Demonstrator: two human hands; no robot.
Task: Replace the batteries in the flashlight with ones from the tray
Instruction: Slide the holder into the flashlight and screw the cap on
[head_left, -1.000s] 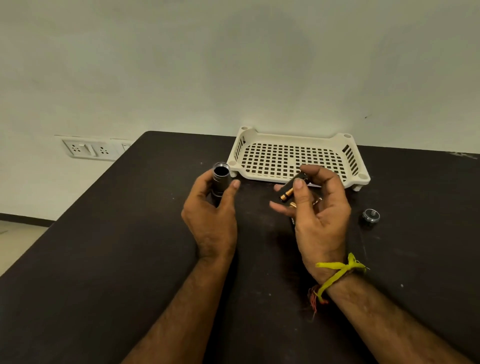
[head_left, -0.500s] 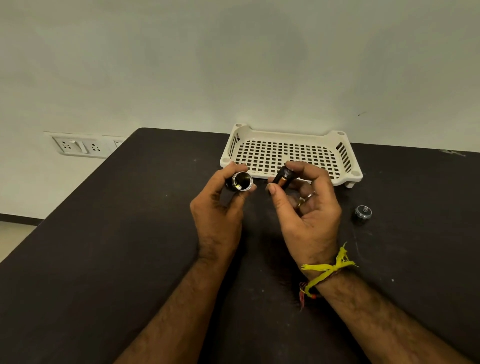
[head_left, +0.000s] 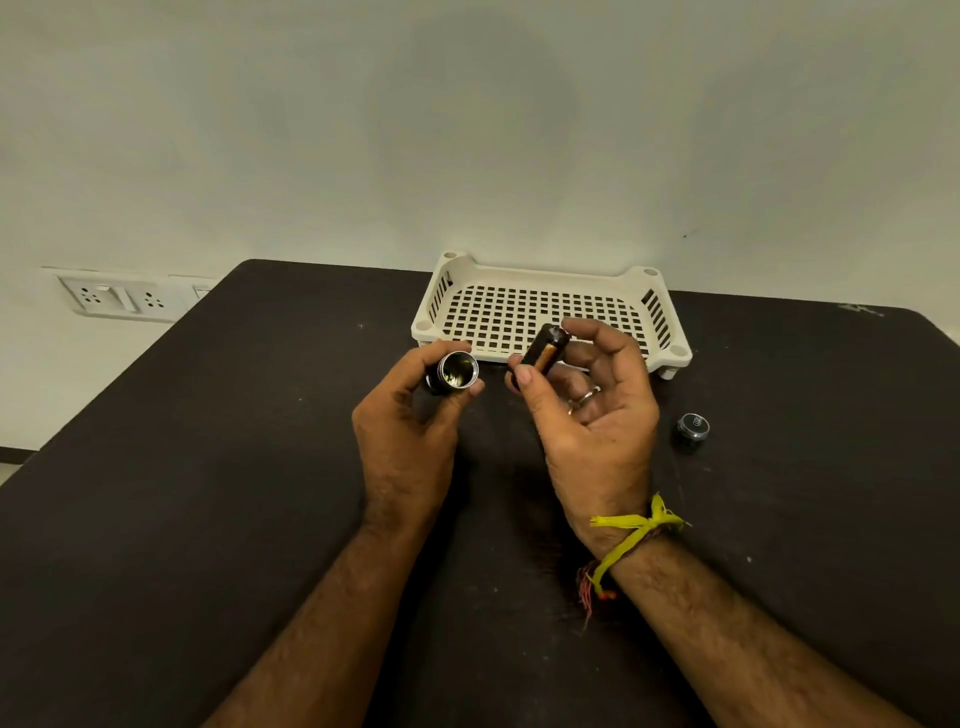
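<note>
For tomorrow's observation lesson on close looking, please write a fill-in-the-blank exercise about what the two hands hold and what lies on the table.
1. The left hand holds the open flashlight body, while the right hand pinches a ____.
2. The flashlight's cap lies on the ____ to the right of the right hand.
3. The white tray stands ____ the hands, near the wall.

Missing words: battery; table; behind

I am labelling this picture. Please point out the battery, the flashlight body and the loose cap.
battery (head_left: 544, 352), head view, its side.
flashlight body (head_left: 457, 370), head view, open end.
loose cap (head_left: 692, 426), head view, top face.
</note>
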